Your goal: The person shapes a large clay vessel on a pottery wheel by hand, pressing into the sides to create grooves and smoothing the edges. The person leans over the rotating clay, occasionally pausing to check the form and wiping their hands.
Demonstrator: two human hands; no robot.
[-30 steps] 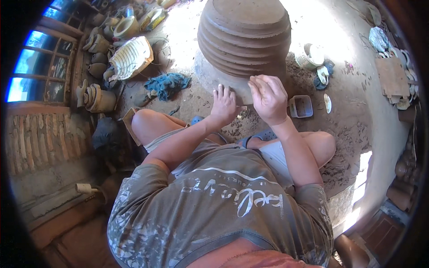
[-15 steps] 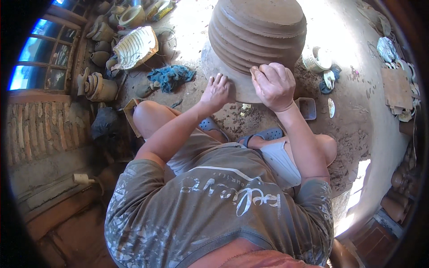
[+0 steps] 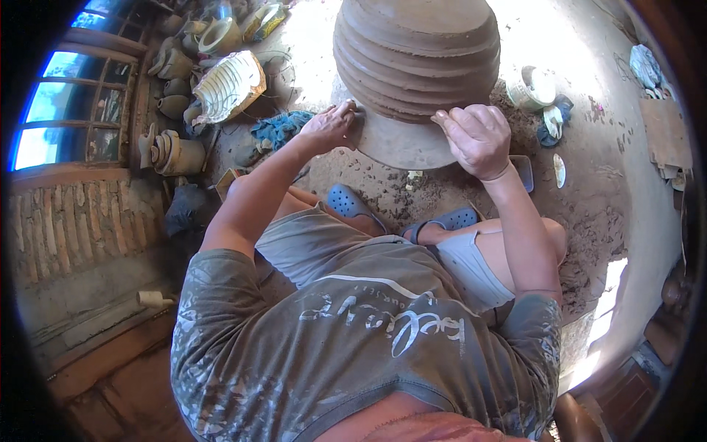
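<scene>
Though near, ribbed clay vessel (image 3: 416,70) beyond both hands (image 3: 328,128) (image 3: 478,140)

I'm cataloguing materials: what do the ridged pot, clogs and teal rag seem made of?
Pot: likely unfired clay; matte brown, ragged ridge edges.
Clogs: probably moulded foam or rubber; matte blue, round holes.
Rag: apparently fabric; dull teal, crumpled into soft folds.

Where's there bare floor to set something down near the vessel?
Sunlit floor between the clay vessel and the white ribbed piece looks bare, despite glare. Crowded: left by the window, where pots cluster; right of the vessel, with a bucket and tray.
</scene>
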